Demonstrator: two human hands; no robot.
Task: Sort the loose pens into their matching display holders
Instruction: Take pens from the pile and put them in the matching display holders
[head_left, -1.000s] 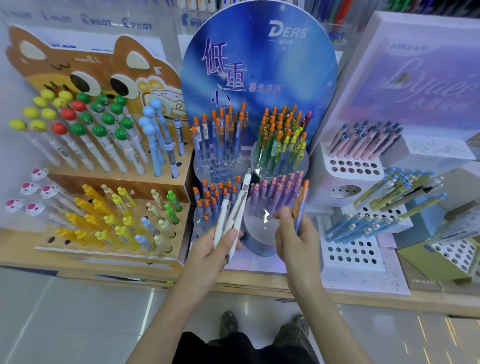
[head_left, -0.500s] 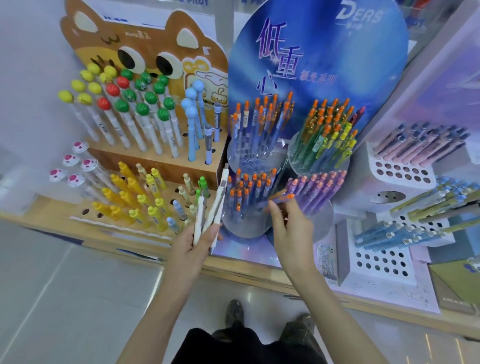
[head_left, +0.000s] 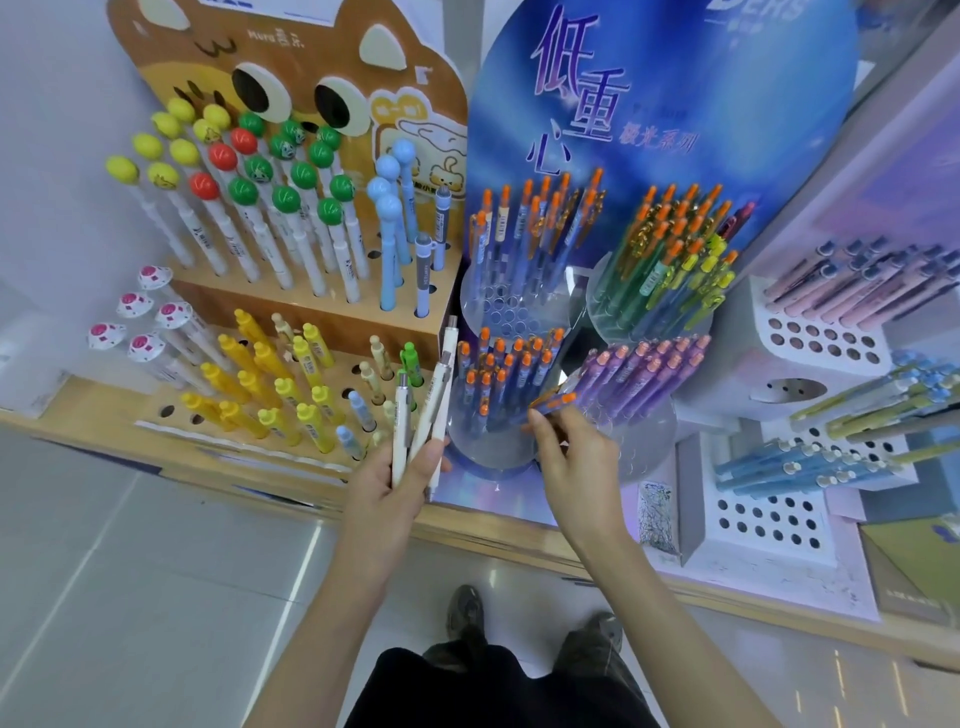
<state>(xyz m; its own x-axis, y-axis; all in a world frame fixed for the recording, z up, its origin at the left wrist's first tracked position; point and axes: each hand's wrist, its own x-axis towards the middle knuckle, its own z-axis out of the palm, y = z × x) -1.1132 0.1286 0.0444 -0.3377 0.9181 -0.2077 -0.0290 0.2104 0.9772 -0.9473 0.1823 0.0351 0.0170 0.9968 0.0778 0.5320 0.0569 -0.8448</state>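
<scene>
Fingers (head_left: 537, 423) of right hand (head_left: 574, 460) pinch orange-capped pen (head_left: 556, 402) — tip hard to make out; left hand (head_left: 387, 496) clamps white pens (head_left: 400, 436), lower ends hidden.

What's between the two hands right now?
In the head view, the clear round holder of blue orange-capped pens stands between the left hand, gripping white pens, and the right hand, pinching an orange-capped pen.

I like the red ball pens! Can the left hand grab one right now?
Probably not yet. The left hand grips several white pens, so its fingers are full. The red-topped pens stand uncovered in the cat holder's upper tier, up and to its left.
</scene>
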